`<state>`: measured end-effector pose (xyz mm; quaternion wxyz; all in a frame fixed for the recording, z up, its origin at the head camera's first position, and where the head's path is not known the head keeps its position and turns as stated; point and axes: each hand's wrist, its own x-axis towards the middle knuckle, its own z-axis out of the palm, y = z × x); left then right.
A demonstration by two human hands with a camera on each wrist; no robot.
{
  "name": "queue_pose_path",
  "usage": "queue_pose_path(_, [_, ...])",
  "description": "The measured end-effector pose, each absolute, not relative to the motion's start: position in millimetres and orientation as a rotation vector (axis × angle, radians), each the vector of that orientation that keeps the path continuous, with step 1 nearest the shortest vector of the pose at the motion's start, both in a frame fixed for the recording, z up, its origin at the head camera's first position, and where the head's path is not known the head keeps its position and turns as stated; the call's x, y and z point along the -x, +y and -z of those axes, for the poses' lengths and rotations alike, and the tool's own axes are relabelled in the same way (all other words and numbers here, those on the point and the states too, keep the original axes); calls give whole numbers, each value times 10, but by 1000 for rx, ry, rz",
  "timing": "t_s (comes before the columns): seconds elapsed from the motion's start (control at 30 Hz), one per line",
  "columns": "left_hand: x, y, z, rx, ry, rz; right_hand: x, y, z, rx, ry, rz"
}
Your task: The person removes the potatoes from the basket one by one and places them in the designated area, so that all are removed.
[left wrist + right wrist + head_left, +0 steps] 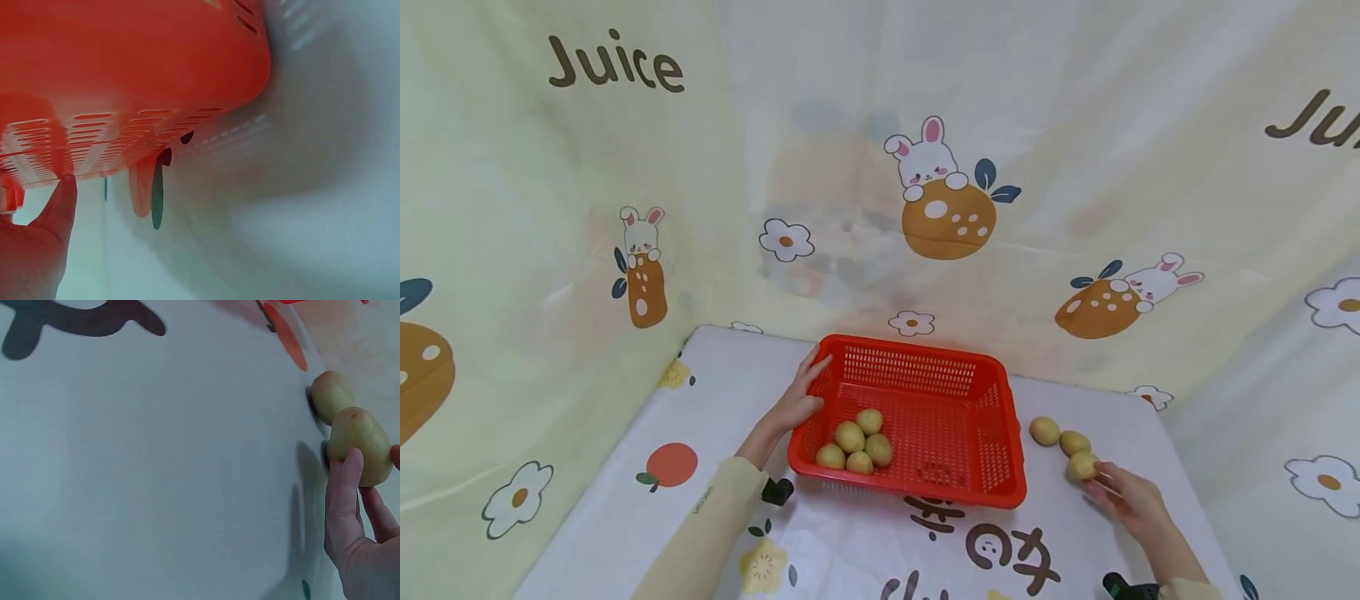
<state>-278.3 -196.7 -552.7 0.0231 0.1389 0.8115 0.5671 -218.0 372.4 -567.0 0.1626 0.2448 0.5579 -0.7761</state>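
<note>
A red slotted basket (1000, 433) stands in the middle of the table with several yellow potatoes (857, 446) in its front left corner. My left hand (805, 390) lies flat against the basket's left wall, fingers stretched toward the back corner; in the left wrist view the thumb (59, 206) touches the red wall (137, 75). To the right of the basket three potatoes lie in a row. My right hand (1105, 483) pinches the nearest potato (1082, 465) between its fingers (345, 484) and thumb. That potato (359, 440) rests on the cloth beside another potato (330, 394).
The other two loose potatoes (1043, 430) (1073, 442) lie just beyond my right hand. A printed cloth (715, 400) covers the table, and a curtain with rabbits and flowers hangs close behind and at both sides. The table's right edge is near the right hand.
</note>
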Motion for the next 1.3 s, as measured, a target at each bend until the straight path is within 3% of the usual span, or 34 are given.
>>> queue_pose_path(0.5, [2740,-2001,5584,-382,2524,-1725,2116,3603,5909,-718,1702,2163])
queue_pose_path(1.3, [2817,-1975,5546,-435,2523,-1747,2199,3775,5545,-494,2526,1518])
